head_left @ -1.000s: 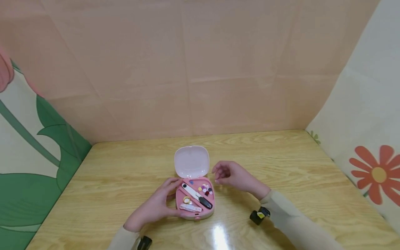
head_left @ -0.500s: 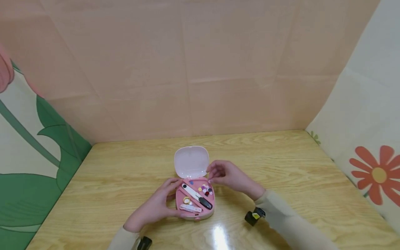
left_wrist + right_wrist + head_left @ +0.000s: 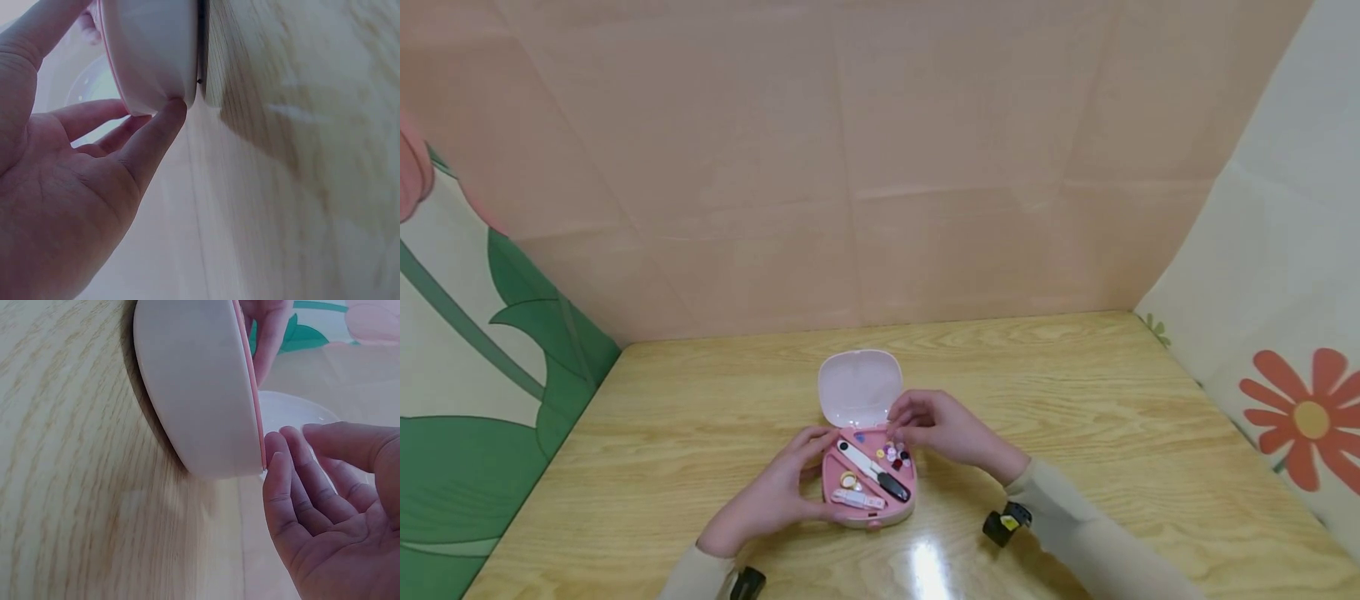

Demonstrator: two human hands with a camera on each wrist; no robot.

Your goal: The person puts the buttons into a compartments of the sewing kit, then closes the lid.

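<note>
A small pink sewing box (image 3: 875, 515) with a white underside stands on the table, its pale lid (image 3: 860, 387) raised at the back. Its divided tray holds a long white tool with a black end (image 3: 872, 471), a gold-rimmed ring (image 3: 847, 480), a white printed piece (image 3: 858, 499), several coloured buttons (image 3: 892, 455) and a small blue piece (image 3: 860, 437). My left hand (image 3: 777, 493) grips the box's left side, thumb at the front and fingers towards the back. Over the back right corner hovers my right hand (image 3: 951, 425), fingers loosely bent near the buttons; nothing shows between them.
The wood-grain table (image 3: 700, 417) extends around the box, with a glare spot near its front. A plain pinkish sheet (image 3: 850, 167) hangs behind; floral-patterned sheets stand at left and right. Each wrist wears a small black camera (image 3: 1002, 525).
My right hand has moved left from beside the box to over its back right corner, by the buttons. The left hand and the box have stayed in place.
</note>
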